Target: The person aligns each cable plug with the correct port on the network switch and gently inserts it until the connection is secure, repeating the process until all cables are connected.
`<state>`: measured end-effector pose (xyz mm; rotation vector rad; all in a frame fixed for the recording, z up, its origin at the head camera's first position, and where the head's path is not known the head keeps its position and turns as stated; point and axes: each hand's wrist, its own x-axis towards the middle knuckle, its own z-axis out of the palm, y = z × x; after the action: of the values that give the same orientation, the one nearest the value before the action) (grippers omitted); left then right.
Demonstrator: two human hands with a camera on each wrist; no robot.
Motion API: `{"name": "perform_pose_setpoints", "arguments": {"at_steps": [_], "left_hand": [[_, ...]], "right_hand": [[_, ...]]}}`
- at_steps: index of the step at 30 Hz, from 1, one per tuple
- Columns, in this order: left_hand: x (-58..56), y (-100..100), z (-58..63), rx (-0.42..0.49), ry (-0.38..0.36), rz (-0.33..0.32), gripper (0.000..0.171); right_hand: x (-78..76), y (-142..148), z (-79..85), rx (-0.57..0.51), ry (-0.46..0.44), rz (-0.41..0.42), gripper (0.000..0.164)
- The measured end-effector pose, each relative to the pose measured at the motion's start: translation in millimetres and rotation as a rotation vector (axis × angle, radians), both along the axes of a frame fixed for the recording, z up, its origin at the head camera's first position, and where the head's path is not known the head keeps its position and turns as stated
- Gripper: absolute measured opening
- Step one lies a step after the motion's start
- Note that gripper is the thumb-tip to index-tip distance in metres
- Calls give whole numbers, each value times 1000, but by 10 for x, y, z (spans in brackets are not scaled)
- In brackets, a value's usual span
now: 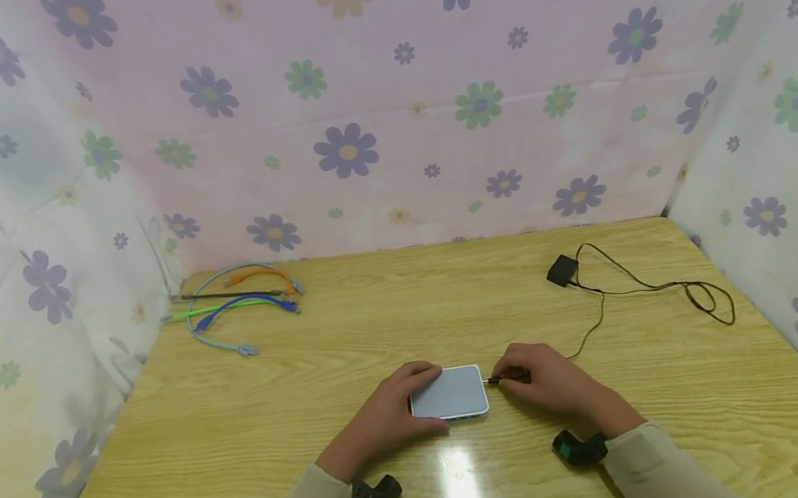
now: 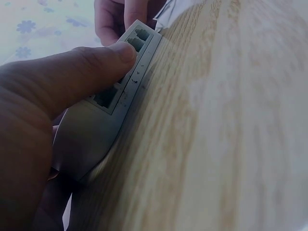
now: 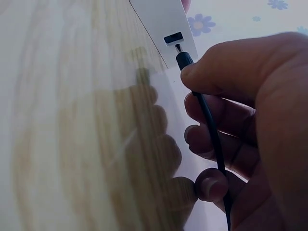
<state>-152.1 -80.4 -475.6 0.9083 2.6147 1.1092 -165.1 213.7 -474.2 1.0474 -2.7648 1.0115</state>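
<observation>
You hold the white and grey box (image 1: 448,394) near the middle of the counter (image 1: 310,378), on its near half, with your left hand (image 1: 399,410). Its thumb lies along the near side, over the row of ports (image 2: 105,97), and its other fingers reach around the left end to the far edge. With your right hand (image 1: 546,377), you pinch the black plug (image 3: 184,59) between thumb and fingers at the box's right end. The plug's metal tip is just beside the dark slot (image 3: 173,38) there; you cannot tell whether it touches. The cord (image 1: 594,327) runs from your right hand toward the black adapter (image 1: 562,270) at the far right, with loops lying farther right. At the far left lie a light blue cable (image 1: 221,345), an orange cable (image 1: 262,272), a black cable (image 1: 227,294), a green cable (image 1: 188,314) and a dark blue cable (image 1: 204,322), crossing one another. Flowered cloth (image 1: 387,99) stands behind the counter.
</observation>
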Motion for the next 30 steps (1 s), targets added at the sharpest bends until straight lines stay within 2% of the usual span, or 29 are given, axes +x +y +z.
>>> {"name": "perform_pose_setpoints", "arguments": {"at_steps": [19,30], "left_hand": [[4,-8,-41,5,-3,3,76],[11,-10,-20,-8,-41,0,77]], "right_hand": [[48,-20,28,-3,-24,20,11],[45,-13,21,3,-15,27,11]]}}
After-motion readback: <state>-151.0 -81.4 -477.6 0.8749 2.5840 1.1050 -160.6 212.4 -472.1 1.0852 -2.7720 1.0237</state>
